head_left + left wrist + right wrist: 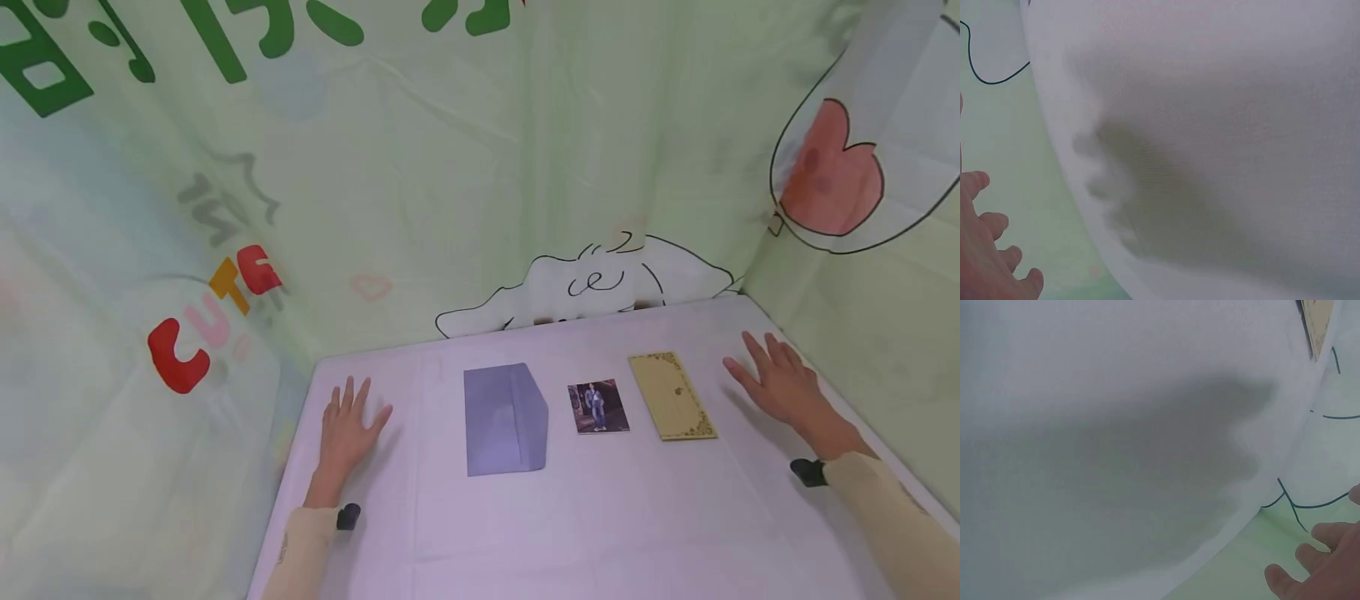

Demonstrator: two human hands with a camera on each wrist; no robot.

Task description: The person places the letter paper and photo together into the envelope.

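My left hand (348, 429) hovers near the table's left side, fingers spread, with nothing in it. To its right lies a lavender envelope (495, 421), its pointed flap toward the right. Beside that is a small photo (597, 407) of a person in blue against a dark background. Further right, a tan card (671, 396) with ornate dark corners lies slightly slanted. My right hand (783, 387) is held over the table to the right of the card, fingers apart and holding nothing. Both wrist views show spread fingers and a shadow on the cloth.
A pale cloth covers the table (487, 533). A printed curtain (450, 183) with cartoon drawings and lettering stands behind the table and along both sides. Each wrist wears a black strap-like device (348, 517) at the sleeve's cuff.
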